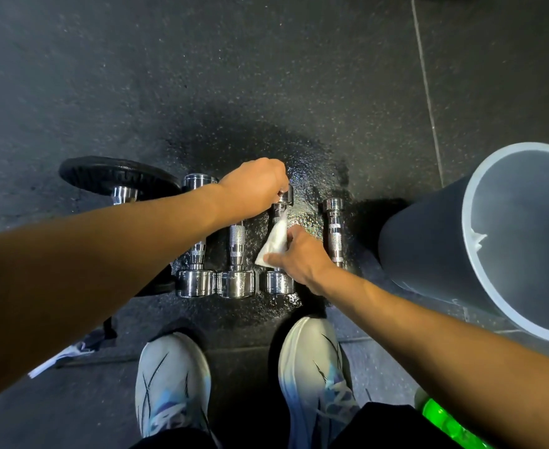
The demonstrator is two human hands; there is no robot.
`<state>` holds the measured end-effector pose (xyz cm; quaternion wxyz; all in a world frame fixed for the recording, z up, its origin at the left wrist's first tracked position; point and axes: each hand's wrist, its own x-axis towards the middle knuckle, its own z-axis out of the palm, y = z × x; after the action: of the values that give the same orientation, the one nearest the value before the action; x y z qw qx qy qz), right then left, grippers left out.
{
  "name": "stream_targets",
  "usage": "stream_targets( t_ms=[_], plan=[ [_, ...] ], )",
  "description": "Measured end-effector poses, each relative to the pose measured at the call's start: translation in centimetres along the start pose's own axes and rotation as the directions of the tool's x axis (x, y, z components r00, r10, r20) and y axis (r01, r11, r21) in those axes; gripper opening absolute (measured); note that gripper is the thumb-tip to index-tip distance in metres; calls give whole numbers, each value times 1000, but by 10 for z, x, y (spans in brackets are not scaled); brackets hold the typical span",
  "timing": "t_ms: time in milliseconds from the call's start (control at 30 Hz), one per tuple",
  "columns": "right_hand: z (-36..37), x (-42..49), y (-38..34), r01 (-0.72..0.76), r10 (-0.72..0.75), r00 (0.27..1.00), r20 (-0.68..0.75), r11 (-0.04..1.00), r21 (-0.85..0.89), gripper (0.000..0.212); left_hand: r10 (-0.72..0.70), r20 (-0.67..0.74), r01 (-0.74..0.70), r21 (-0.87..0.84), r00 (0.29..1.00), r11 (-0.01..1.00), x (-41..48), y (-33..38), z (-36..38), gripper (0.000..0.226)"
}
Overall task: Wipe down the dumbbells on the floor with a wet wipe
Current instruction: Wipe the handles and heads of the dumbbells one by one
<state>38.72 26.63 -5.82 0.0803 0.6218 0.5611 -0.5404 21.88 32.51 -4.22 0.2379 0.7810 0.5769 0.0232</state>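
Note:
Several chrome dumbbells lie side by side on the dark rubber floor in front of my shoes. My left hand (253,186) grips the far head of the third dumbbell (279,281) and holds it steady. My right hand (300,257) pinches a white wet wipe (274,243) and presses it against that dumbbell's handle. Left of it lie two larger dumbbells, one (237,283) beside another (195,281). A slimmer dumbbell (335,233) lies to the right, untouched. The floor around them glistens wet.
A tall grey bin (428,241) stands close on the right, open at the top. A black weight plate (111,178) and another chrome dumbbell head (124,194) lie at the left. My two white shoes stand just behind the row. A green object (444,422) sits at the lower right.

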Motion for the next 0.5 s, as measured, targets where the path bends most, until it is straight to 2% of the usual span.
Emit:
stream_targets(
  t_ms=[100, 200, 267, 300, 367, 400, 433, 500],
  plan=[
    [-10, 0, -1, -86, 83, 994, 74, 996, 39, 49, 51, 7, -51, 61, 999, 997, -3, 1, -1, 20],
    [-24, 0, 1, -177, 127, 976, 178, 936, 305, 43, 90, 7, -90, 121, 996, 989, -6, 1, 1, 15],
    [-24, -4, 5, -153, 93, 984, 150, 875, 460, 40, 112, 9, -112, 152, 994, 982, -6, 0, 2, 14],
    [-21, -9, 6, -97, 59, 993, 99, 893, 440, 38, 116, 14, -116, 162, 993, 980, -6, 0, 2, 14],
    [-12, -21, 12, 73, -69, 997, -31, 990, 118, 32, 113, 18, -114, 173, 993, 978, -6, 1, 3, 16],
    [-7, -28, 15, 132, -134, 988, -74, 990, -42, 30, 109, 14, -110, 173, 994, 979, -5, 1, 3, 17],
    [-5, -34, 17, 152, -165, 981, -100, 980, -128, 28, 107, 11, -107, 172, 994, 979, -5, 1, 3, 17],
    [-5, -37, 22, 115, -131, 986, -107, 982, -148, 26, 110, 6, -109, 173, 994, 979, -5, 2, 4, 18]
  ],
)
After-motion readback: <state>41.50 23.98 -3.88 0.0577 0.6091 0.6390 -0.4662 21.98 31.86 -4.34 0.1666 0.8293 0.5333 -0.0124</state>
